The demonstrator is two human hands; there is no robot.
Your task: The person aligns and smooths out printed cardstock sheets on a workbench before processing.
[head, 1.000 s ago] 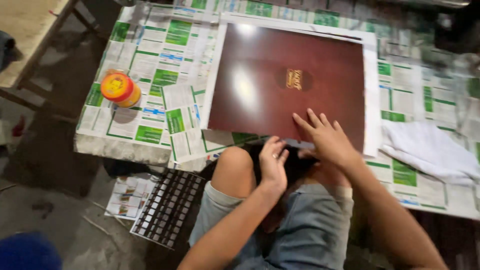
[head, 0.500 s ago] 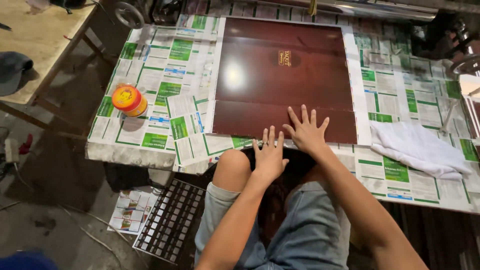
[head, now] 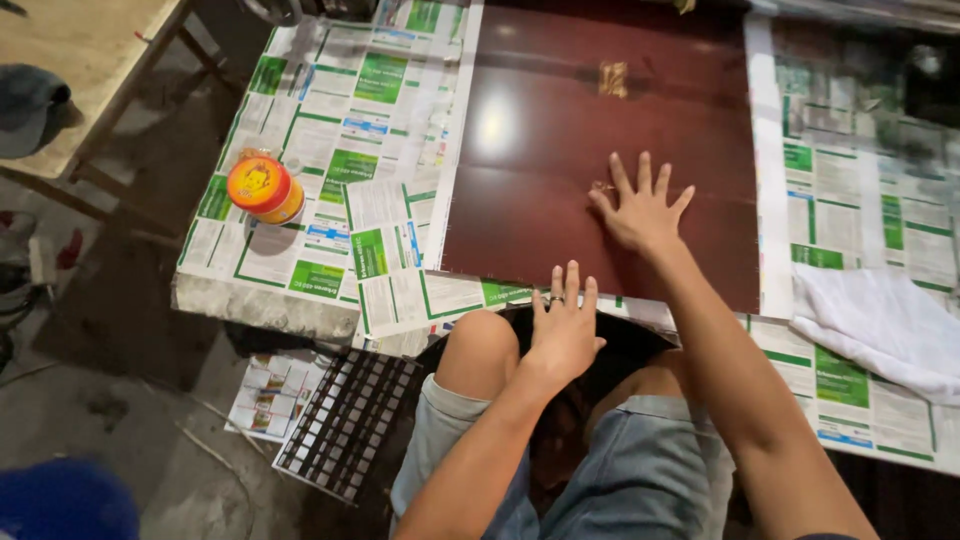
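Maroon board [head: 560, 150], right hand [head: 640, 210] flat — left hand [head: 565, 325] beside

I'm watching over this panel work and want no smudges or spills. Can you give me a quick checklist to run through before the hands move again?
1. Right hand flat on the dark red glossy panel, fingers spread: ok.
2. Left hand at the panel's near edge, palm down: ok; whether it touches the panel: cannot tell.
3. Newspaper sheets under and around the panel: ok.
4. Orange-lidded tin upright, apart from the panel: ok.
5. White cloth within reach on the right: ok.
6. Panel surface free of marks: cannot tell, glare hides part.
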